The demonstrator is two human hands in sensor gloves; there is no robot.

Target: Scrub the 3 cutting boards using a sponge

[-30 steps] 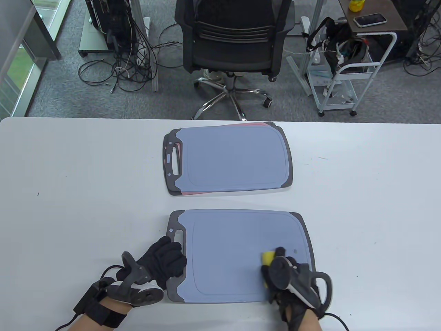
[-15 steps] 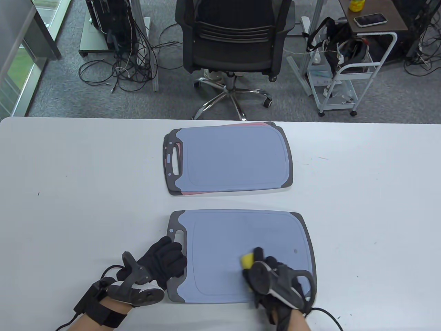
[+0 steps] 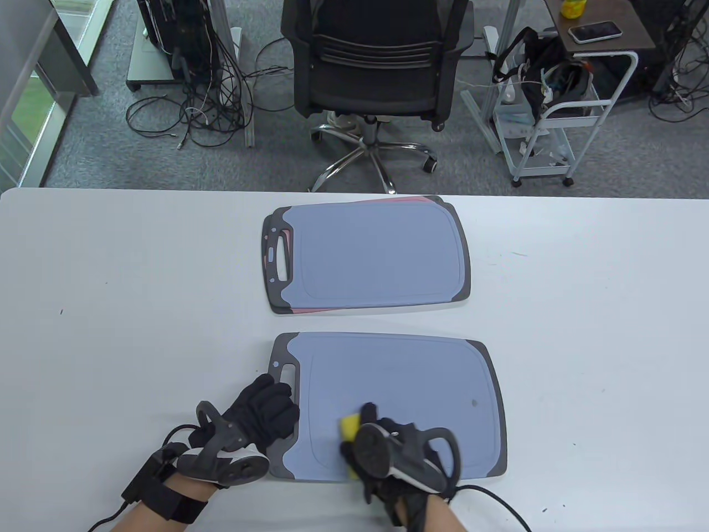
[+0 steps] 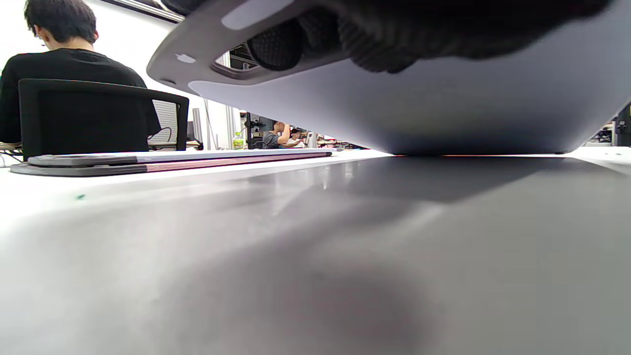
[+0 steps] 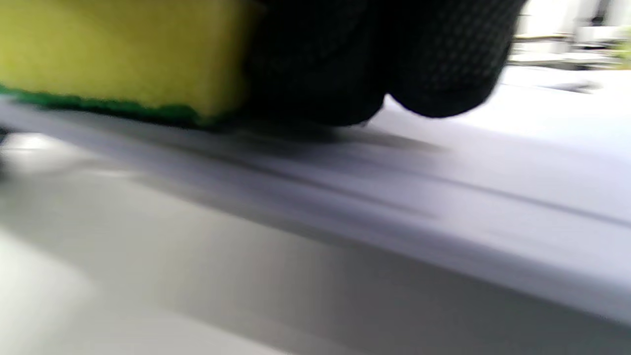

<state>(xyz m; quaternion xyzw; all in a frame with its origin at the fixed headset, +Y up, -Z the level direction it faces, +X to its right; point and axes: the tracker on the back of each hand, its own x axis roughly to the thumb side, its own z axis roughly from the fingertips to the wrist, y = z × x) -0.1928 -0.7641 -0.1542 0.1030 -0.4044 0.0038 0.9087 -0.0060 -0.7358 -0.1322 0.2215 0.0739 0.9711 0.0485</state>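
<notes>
Sponge [image 3: 349,425] sat pinched in the right hand [image 3: 396,454], pressed on the near board [image 3: 399,382]. Left hand [image 3: 260,415] gripped the board's handle end and held it tipped up. Hard rubbing could have made the board slip from those fingers [image 4: 320,34].

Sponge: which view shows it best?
Right wrist view: the sponge fills the upper left, yellow body over green scrub layer on the near cutting board, though blurred. Table view shows only a yellow corner past the right hand. Left wrist view: none.
</notes>
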